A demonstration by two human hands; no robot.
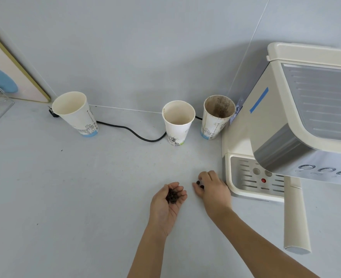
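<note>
A person's left hand [168,203] lay palm up just above the grey table [65,197], its fingers cupped around a small pile of coffee beans [172,196] resting in the palm. Just beside it, the right hand [213,189] reached down to the table surface, its curled fingers and thumb pinching two loose beans [201,186] that sat at its fingertips. The right hand worked close to the front corner of a cream coffee machine [266,127], whose slotted drip tray [245,177] showed a red dot. Three paper cups stood along the wall behind: a clean cup [75,113] at the far left, a second cup [178,123] in the middle, and a stained cup [217,117] just beside the machine. A black cable [133,133] ran along the table between the cups.
</note>
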